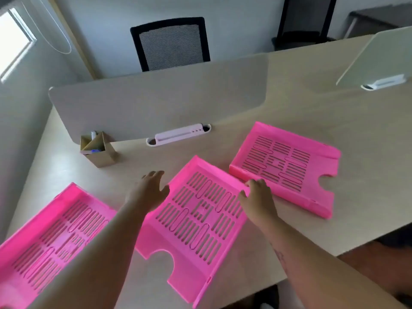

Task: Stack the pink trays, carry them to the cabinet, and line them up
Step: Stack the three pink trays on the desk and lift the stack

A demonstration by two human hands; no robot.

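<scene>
Middle tray lies on the worktop between your hands, long axis 1-to-7 o'clock, notch toward you; right grip is curled over its 3 o'clock wall, left grip is spread wide, holding nothing, just beside its 9 o'clock wall.

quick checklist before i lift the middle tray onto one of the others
1. right hand grip on the middle tray: ok, fingers curl over its right wall.
2. left hand grip: not ok, fingers spread at the left wall, not closed on it.
3. middle tray empty: ok.
4. right tray empty to receive it: ok.
5. left tray empty: cannot tell, the arm covers part.
6. trays turned the same way: not ok, each lies at its own angle.
</scene>
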